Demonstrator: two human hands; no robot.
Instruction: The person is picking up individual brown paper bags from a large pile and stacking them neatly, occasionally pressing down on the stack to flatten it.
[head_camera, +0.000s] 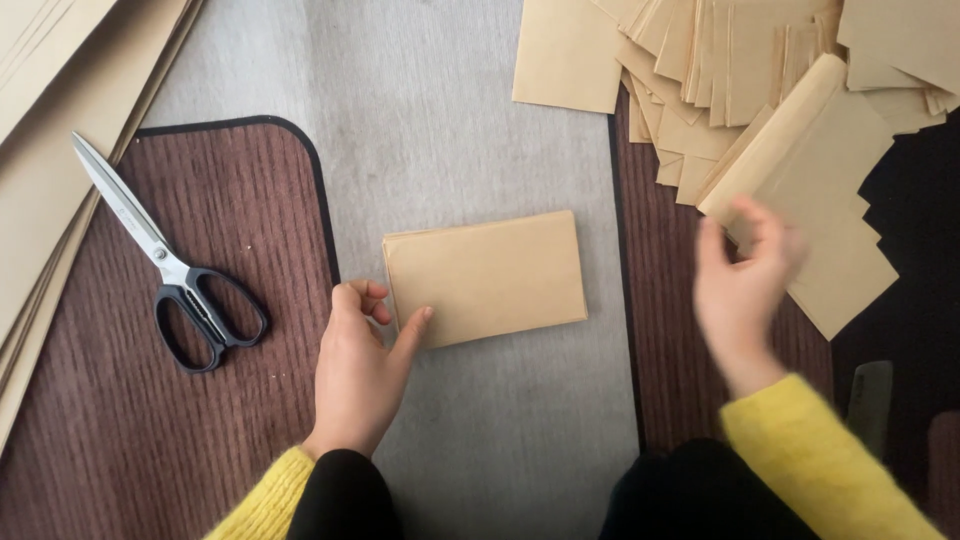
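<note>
Item one: a small stack of tan paper sheets (487, 276), rectangular, lying flat and slightly tilted on the grey floor strip (450, 120) between two brown ribbed mats. Your left hand (362, 355) rests at the stack's lower left corner, thumb laid on the top sheet, fingers curled against the left edge; it pinches that corner loosely rather than lifting it. Your right hand (742, 285) is blurred, raised above the right mat (665, 330), fingers bent toward the thumb at the lower edge of a large tan sheet (820, 190); you cannot tell whether it actually grips that sheet or only touches it. That sheet is curled over along its upper left side and lies on a loose heap of cut tan sheets (700, 60) fanned across the upper right. Item on the left mat (120, 420): one pair of scissors (165, 260), steel blades closed and pointing to the upper left, black handles toward you, well apart from the left hand. Along the far left edge: several large tan sheets (45, 170) stacked. Both of your sleeves are yellow.
</note>
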